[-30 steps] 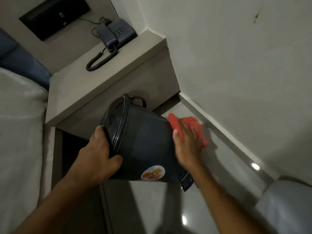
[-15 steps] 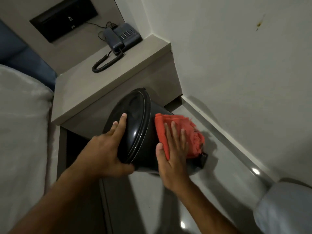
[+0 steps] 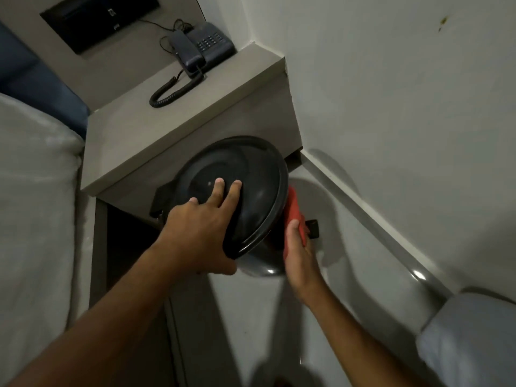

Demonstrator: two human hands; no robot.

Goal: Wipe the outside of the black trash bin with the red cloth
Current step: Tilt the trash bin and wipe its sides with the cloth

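Observation:
The black trash bin (image 3: 251,196) is tilted on the floor with its round lid turned up toward me. My left hand (image 3: 201,233) grips the lid's lower rim, fingers spread across the lid and thumb under the edge. My right hand (image 3: 300,255) presses the red cloth (image 3: 293,219) against the bin's right side, just behind the lid's rim. Most of the cloth and of the bin's body is hidden behind the lid. The bin's black foot pedal (image 3: 312,229) sticks out to the right of the cloth.
A grey bedside table (image 3: 173,127) with a dark telephone (image 3: 203,47) stands right behind the bin. A white bed (image 3: 33,219) fills the left. The white wall (image 3: 391,107) and its skirting close off the right. Glossy grey floor (image 3: 349,275) lies below.
The bin has turned so its lid faces me more fully. My left hand slid further across the lid. My right hand with the cloth moved down the bin's right side.

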